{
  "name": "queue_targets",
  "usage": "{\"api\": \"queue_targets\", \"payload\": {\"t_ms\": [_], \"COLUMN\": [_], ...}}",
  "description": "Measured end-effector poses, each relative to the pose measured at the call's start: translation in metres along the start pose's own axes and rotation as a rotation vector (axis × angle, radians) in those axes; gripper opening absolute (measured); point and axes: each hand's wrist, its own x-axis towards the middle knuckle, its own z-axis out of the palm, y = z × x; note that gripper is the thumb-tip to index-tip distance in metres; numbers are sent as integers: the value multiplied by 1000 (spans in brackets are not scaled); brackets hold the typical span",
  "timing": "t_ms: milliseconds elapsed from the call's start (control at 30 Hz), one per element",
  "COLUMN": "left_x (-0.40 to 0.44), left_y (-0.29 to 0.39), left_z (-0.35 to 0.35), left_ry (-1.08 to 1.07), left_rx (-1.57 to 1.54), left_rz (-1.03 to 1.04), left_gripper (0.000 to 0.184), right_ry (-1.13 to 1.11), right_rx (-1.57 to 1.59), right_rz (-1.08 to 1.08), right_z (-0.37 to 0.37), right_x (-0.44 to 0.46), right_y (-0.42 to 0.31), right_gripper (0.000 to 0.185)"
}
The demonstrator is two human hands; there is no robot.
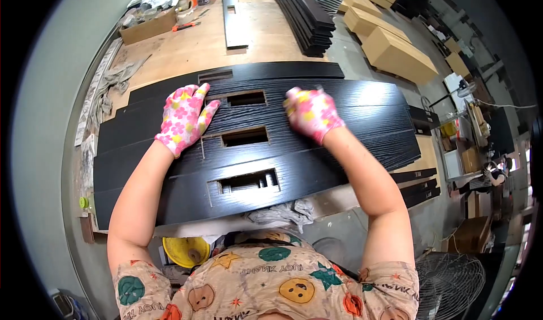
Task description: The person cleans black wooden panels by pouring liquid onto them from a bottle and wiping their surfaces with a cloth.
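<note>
Slotted black boards [362, 122] lie overlapping on a wooden table [164, 54]. On the boards' left part rests the flower-gloved left hand [184, 119], thumb spread wide from the fingers. Near the boards' middle, the matching right hand [312, 112] is curled and blurred; whether it grips anything cannot be told. Beyond the boards is a stack of dark strips [302, 17]; at their near edge, a grey cloth [285, 212].
</note>
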Motion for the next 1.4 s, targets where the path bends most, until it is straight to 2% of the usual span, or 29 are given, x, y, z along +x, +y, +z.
{"api": "queue_targets", "payload": {"t_ms": [67, 133, 200, 267, 333, 367, 400, 467, 533, 600, 667, 700, 733, 767, 800, 867, 933, 1000, 1067, 1133, 1167, 1200, 1233, 1267, 1333, 1367, 1400], "left_x": [-1, -1, -2, -1, -1, -2, 0, -1, -1, -1, 1, 0, 0, 0, 0, 0, -2, 0, 2, 0, -1, -2, -3, -3, 0, 0, 0], "left_y": [-2, -2, -4, -4, -3, -4, -6, -6, -6, -6, -9, -8, -8, -8, -9, -10, -7, -5, -8, -9, -8, -7, -6, -5, -4, -4, -4], "left_z": [3, 5, 7, 8, 9, 8, 7, 8, 6, 4, 11, 13, 12, 12, 14, 14, 8, 7, 13, 13, 11, 8, 6, 5, 2, 3, 5], "left_ry": [32, 24, 75, 56, 68, 76, 70, 48, 67, 1, 32, 41, 55, 50, 49, 44, 30, -34, -1, 15, 15, 14, 16, 21, -65, -63, -62], "left_rx": [17, 28, 60, 42, 31, 32, 34, 27, 35, 28, 88, 78, 74, 67, 72, 73, 52, 72, 87, 73, 76, 77, 73, 64, 66, 66, 65], "left_rz": [6, 2, 33, 11, 12, 15, 11, 13, 16, 11, 16, 18, 17, 7, 14, 7, -14, -36, -14, -12, 4, 2, -7, -3, -41, -35, -40], "left_gripper": [46, 45, 43, 42, 42, 41, 41, 41, 40, 41, 41, 41, 41, 42, 42, 42, 43, 44, 44, 45, 45, 46, 47, 47, 49, 49, 49], "right_ry": [-2, -16, 103, 1, -31, 32, -22, 33, 36, -74, -73, 68, -38, -155, -267, -125, -118, 60, -13, -79, 22, 16, 31, -29, -25, -115, -41], "right_rx": [51, -95, -79, -157, -159, -147, -33, -17, -153, -180, -354, -267, -138, -8, 67, -81, -261, 194, -166, -104, 56, 139, -164, -172, 181, 86, -177], "right_rz": [15, 369, 583, 494, 298, 117, 37, 182, 504, 679, 577, 432, 324, 308, 302, 260, 516, 605, 205, 176, 158, 466, 485, 681, 727, 632, 328], "right_z": [1, -4, -7, -8, 2, 15, 4, 14, -6, -13, -20, -15, -18, -39, -44, -35, -36, -13, -20, -13, -8, -7, -19, -30, -25, -18, -17], "right_x": [-1, 16, 10, 14, 29, 26, 21, 42, 30, -2, -30, -44, -52, -64, -75, -105, -129, -147, -142, -136, -139, -141, -145, -143, -142, -136, -135], "right_y": [-6, 60, 132, 110, 21, -12, -46, -1, 66, 135, 91, 56, 27, -15, -23, 2, 15, -13, -91, -104, -78, -47, -28, -17, -25, -50, -93], "right_gripper": [15, 25, 28, 29, 27, 20, 19, 20, 23, 28, 27, 27, 26, 19, 19, 17, 19, 19, 7, 10, 9, 13, 23, 24, 26, 24, 18]}}
